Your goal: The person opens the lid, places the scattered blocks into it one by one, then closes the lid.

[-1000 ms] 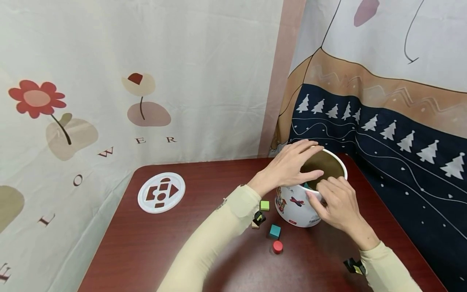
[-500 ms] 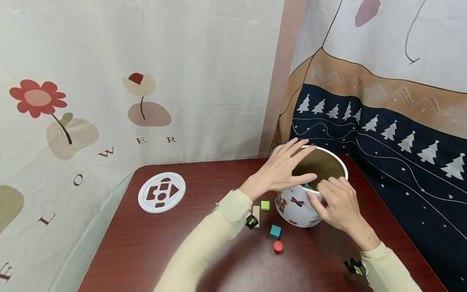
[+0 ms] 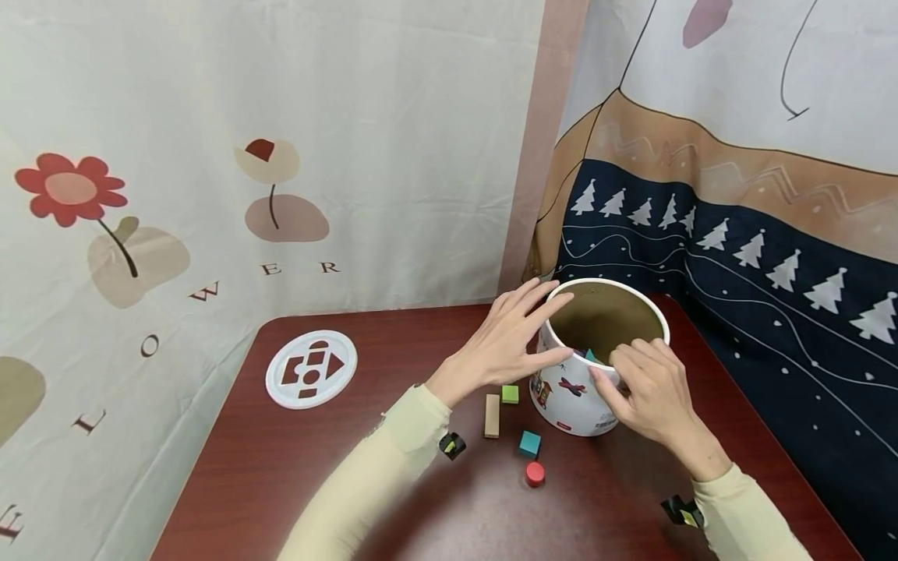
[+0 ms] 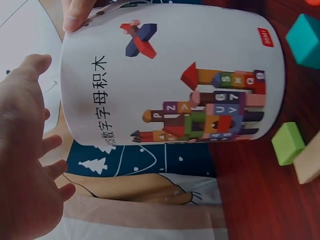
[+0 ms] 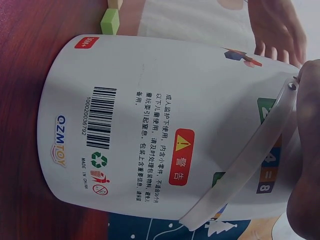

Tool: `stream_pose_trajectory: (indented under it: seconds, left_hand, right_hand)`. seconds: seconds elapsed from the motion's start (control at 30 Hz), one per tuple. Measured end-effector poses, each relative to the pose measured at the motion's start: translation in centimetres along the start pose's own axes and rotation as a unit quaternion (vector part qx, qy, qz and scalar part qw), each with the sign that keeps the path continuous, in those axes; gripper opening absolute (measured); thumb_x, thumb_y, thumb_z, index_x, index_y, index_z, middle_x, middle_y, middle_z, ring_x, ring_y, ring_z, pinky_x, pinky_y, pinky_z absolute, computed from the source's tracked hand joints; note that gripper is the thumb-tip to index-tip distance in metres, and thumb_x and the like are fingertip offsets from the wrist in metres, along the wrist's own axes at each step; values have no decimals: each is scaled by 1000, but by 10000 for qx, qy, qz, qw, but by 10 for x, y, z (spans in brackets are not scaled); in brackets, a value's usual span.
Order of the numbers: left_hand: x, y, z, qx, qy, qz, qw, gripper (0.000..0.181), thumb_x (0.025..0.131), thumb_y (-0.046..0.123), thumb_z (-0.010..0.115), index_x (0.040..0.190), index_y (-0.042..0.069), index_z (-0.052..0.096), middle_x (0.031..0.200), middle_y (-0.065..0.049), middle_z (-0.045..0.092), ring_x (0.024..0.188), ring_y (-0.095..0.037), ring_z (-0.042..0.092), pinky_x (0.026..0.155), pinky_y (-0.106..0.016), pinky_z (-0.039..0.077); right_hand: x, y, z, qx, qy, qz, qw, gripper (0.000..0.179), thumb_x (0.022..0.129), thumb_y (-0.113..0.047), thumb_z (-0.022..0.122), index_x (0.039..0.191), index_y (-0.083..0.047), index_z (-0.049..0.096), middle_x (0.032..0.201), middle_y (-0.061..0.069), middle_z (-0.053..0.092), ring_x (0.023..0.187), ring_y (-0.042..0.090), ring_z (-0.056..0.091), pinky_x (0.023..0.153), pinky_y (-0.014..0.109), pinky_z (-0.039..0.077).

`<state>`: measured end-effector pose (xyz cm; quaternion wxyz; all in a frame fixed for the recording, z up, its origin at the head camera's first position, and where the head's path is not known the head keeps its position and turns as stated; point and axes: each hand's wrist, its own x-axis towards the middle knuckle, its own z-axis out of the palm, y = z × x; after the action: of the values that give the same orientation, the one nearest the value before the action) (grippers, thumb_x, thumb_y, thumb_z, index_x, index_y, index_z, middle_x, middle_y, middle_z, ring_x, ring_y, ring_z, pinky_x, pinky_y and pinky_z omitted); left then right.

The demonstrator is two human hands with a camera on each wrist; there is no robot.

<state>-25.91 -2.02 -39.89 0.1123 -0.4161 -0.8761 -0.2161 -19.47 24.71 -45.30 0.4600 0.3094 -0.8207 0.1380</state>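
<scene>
A white toy-block bucket (image 3: 571, 393) with printed pictures stands upright on the table. My right hand (image 3: 648, 389) grips its near right rim, fingers over the edge and thumb outside. My left hand (image 3: 500, 339) is at the left side of the rim, fingers straight and spread, holding nothing; in the left wrist view the left hand (image 4: 25, 150) lies beside the bucket's mouth. Part of a teal block (image 3: 592, 356) shows inside the bucket; the rest of the inside is hidden. The right wrist view shows the bucket's white handle (image 5: 245, 160) hanging along its side.
Left of the bucket lie a green block (image 3: 510, 394) and a long wooden block (image 3: 492, 416). A teal cube (image 3: 529, 444) and a red cylinder (image 3: 535, 474) lie in front. A white lid (image 3: 341, 344) with shaped holes rests at far left. Curtains hang behind the table.
My left hand has moved left from over the bucket's opening to its left rim, uncovering the inside and the wooden block. The right hand and bucket have stayed put.
</scene>
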Motion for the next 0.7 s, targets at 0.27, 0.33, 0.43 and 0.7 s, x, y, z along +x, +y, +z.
stream_pose_trajectory:
  seconds: [0.27, 0.33, 0.43, 0.7]
  left_hand:
    - [-27, -5, 5, -22, 107, 48, 9999, 80, 105, 55, 73, 174, 24, 45, 183, -7, 40, 175, -34, 28, 139, -62, 31]
    - [-34, -6, 7, 18, 135, 57, 9999, 80, 105, 54, 73, 173, 23, 46, 182, -7, 41, 175, -33, 29, 138, -62, 31]
    - [-43, -7, 10, 42, 129, 56, 9999, 79, 105, 53, 73, 173, 23, 46, 182, -7, 41, 174, -33, 30, 137, -63, 33]
    - [-71, -11, 24, -44, 53, -6, 10000, 77, 106, 53, 73, 172, 23, 48, 181, -8, 43, 172, -36, 34, 134, -65, 36]
  right_hand:
    - [-1, 1, 0, 15, 15, 18, 10000, 55, 113, -48, 53, 71, -13, 51, 65, 0, 47, 65, 17, 42, 65, 37, 31]
    - [-1, 1, 1, 13, 21, 15, 10000, 55, 113, -48, 53, 71, -13, 51, 64, 0, 46, 65, 17, 42, 65, 37, 31]
    - [0, 1, 1, 13, 15, 17, 10000, 55, 113, -48, 53, 71, -13, 51, 65, 0, 46, 65, 17, 42, 65, 37, 31]
    - [0, 1, 1, 30, 30, 29, 10000, 55, 113, -49, 53, 70, -13, 50, 65, 0, 45, 65, 17, 43, 65, 37, 31]
